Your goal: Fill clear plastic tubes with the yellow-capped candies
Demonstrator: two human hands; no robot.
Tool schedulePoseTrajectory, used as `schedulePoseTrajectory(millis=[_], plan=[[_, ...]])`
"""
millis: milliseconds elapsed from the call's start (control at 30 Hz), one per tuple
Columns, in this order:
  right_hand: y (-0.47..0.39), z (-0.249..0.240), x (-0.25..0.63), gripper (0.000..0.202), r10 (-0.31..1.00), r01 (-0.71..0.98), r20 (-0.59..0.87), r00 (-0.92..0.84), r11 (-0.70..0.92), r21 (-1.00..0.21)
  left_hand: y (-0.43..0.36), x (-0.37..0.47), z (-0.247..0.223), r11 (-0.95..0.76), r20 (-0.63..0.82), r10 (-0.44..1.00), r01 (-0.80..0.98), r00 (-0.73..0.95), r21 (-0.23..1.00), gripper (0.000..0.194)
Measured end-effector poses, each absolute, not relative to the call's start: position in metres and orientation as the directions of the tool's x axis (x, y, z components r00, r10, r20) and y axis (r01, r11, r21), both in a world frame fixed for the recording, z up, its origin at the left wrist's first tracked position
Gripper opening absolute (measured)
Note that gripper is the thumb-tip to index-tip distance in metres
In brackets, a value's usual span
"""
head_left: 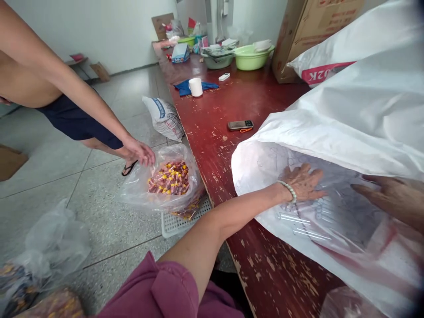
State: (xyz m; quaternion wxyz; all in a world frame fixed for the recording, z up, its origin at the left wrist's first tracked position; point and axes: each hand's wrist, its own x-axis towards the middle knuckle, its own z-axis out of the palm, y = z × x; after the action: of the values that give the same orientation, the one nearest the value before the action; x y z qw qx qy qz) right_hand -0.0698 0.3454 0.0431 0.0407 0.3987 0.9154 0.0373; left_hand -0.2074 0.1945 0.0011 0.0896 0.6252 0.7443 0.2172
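A large white woven sack (351,115) lies on the red table with its mouth facing me. Inside the mouth shows smooth, shiny clear plastic (308,227) with faint marks on it. My left hand (303,183), a beaded bracelet at the wrist, lies palm down on this plastic with its fingers spread. To the right, my right hand (391,198) is also within the sack's mouth, fingers stretched towards the left one; the sack's edge covers part of it. I see nothing held in either hand.
A co-worker's hand (142,152) touches a clear bag (132,190) of small wrapped pieces (172,176), above a white plastic crate (168,226). On the worn red table (212,132) are a phone (240,125), white mug (195,87), green basin (250,59) and cardboard box (294,39).
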Motion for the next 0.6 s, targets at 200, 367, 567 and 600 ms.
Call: schedulePoseTrajectory(millis=[200,367,567,600], plan=[[0.278,0.059,-0.071,0.051,0.675,0.677,0.067,-0.734,0.723,0.138,0.172,-0.215,0.038,0.014,0.050,0.998,0.840,-0.049,0.542,0.047],[0.248,0.031,-0.070,0.066,0.661,0.660,0.001,-0.751,0.750,0.039,0.144,-0.254,0.055,0.042,0.159,0.978,0.882,-0.132,0.469,0.055],[0.215,0.021,-0.064,0.063,0.770,0.770,-0.019,-0.638,0.636,-0.051,0.106,-0.281,0.025,0.323,0.047,0.929,0.864,-0.368,0.386,0.064],[0.207,0.023,-0.064,0.061,0.779,0.780,-0.041,-0.626,0.623,-0.068,0.101,-0.277,0.017,0.344,0.028,0.923,0.857,-0.383,0.384,0.066]])
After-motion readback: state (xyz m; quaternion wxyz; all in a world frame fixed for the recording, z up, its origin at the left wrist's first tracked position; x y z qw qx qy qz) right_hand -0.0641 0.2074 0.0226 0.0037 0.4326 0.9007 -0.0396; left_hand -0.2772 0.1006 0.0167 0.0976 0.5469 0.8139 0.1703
